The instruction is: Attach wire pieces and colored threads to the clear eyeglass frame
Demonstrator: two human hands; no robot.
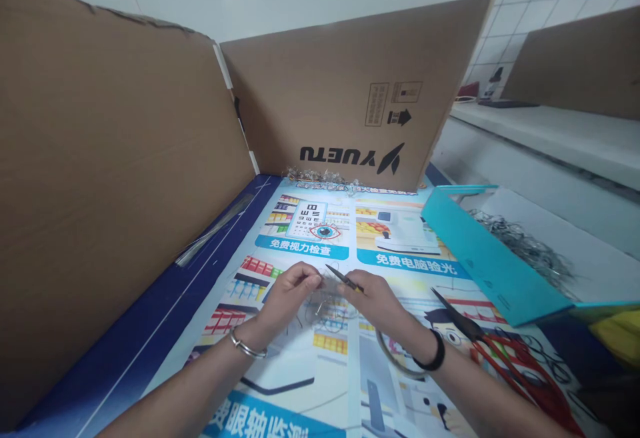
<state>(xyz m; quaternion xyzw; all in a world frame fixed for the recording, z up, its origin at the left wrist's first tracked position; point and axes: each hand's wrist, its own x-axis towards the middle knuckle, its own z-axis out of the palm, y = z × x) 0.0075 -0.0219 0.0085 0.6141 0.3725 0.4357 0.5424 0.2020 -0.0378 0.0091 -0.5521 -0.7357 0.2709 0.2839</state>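
Observation:
My left hand [297, 285] is closed, thumb against fingertips, pinching a thin wire whose exact shape is blurred. In my right hand [373, 295] is a slim, pointed dark tool [339, 274] with a bit of yellow at its handle; its kind is unclear. The tip points up and left, close to my left fingertips. Below and between both hands lies a loose tangle of fine, shiny wire [327, 310] on the printed sheet [353, 365].
A turquoise box [480, 258] at the right holds a heap of thin wire pieces [525, 245]. Large scissors [465, 321] with red handles lie beside my right forearm. Cardboard panels [350, 105] stand at the left and back. Clear, wiry bits [320, 176] lie along the back panel.

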